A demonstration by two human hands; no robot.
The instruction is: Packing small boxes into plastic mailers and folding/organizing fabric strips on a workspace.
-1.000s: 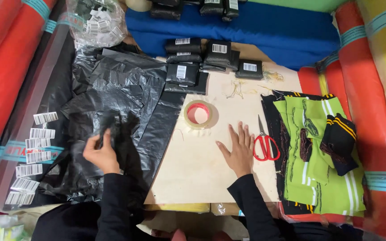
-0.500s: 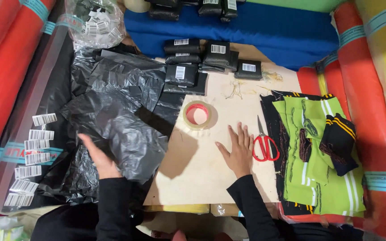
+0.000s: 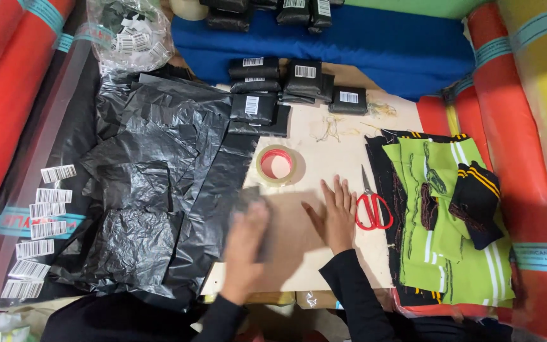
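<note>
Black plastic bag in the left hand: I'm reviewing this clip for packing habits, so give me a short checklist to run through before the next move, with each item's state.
1. Left hand grips black plastic bag: cannot tell, motion blur.
2. Right hand flat on the board, holding nothing: ok.
3. Red scissors closed, beside the right hand, untouched: ok.
4. Tape roll lying flat within reach: ok.
5. Green and black knit pieces stacked at the right: ok.

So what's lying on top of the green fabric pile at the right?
On the green fabric pile rests a folded black piece with yellow stripes and a dark frayed strip. Black cloth shows under its left edge; whatever lies deeper is covered.
</note>
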